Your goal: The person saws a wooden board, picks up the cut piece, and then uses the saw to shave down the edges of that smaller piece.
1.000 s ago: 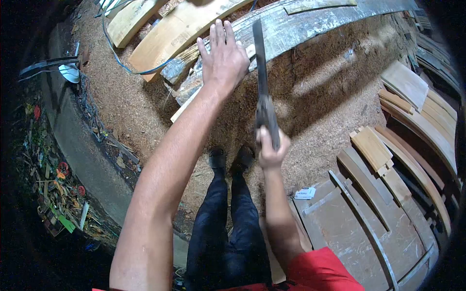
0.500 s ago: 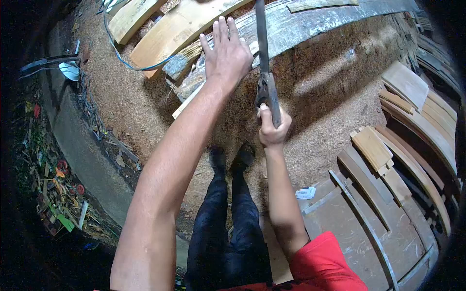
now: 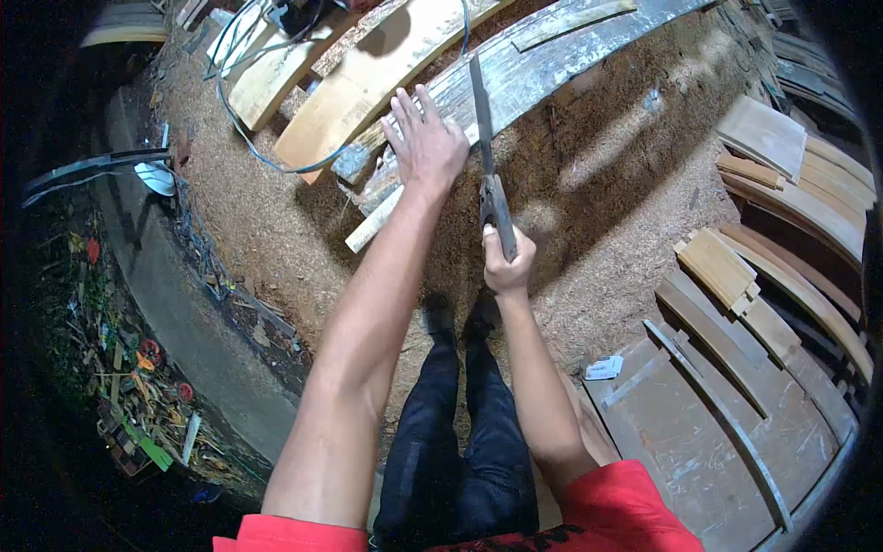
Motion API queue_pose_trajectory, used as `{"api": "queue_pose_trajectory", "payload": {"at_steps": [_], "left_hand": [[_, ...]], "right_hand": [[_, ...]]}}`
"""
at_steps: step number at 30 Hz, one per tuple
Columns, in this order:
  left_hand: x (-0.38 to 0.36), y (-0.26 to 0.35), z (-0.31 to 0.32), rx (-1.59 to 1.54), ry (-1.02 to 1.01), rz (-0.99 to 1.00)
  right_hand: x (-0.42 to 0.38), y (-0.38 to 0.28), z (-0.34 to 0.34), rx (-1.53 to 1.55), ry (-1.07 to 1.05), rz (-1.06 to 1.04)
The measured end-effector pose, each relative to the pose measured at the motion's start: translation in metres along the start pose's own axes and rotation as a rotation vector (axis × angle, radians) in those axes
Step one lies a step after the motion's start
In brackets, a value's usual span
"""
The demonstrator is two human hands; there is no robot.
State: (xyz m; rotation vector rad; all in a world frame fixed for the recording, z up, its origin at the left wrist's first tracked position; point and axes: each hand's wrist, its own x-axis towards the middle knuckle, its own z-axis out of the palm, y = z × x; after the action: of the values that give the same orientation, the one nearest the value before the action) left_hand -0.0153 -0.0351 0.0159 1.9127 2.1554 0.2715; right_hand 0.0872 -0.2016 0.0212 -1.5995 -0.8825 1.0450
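My left hand (image 3: 430, 150) lies with fingers spread on a weathered grey board (image 3: 524, 78) near its left end. Under it, a pale strip of wood (image 3: 375, 224) sticks out toward me. My right hand (image 3: 510, 262) is wrapped round the handle of a handsaw (image 3: 487, 129). The saw's dark, narrow blade points away from me and crosses the board's near edge, just right of my left hand.
Light planks (image 3: 354, 101) and a blue cable (image 3: 241, 133) lie at the upper left. Curved wooden pieces (image 3: 717, 267) rest on a brown table (image 3: 662, 405) at the right. Sawdust covers the ground (image 3: 589, 285); debris (image 3: 152, 396) lies at the lower left.
The view has shifted, so the planks, table and debris sit differently in the frame. The saw has moved toward me relative to the board, with my right hand still round its handle.
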Motion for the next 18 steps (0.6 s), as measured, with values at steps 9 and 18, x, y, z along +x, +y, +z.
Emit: {"api": "queue_pose_trajectory", "payload": {"at_steps": [9,18], "left_hand": [[0.009,0.010,-0.001,0.049,0.011,-0.057],[0.008,0.005,0.008,0.069,-0.002,-0.033]], "right_hand": [[-0.052,-0.019,-0.006,-0.034,0.080,0.061],[-0.017,-0.008,0.011,0.018,0.056,0.066]]}}
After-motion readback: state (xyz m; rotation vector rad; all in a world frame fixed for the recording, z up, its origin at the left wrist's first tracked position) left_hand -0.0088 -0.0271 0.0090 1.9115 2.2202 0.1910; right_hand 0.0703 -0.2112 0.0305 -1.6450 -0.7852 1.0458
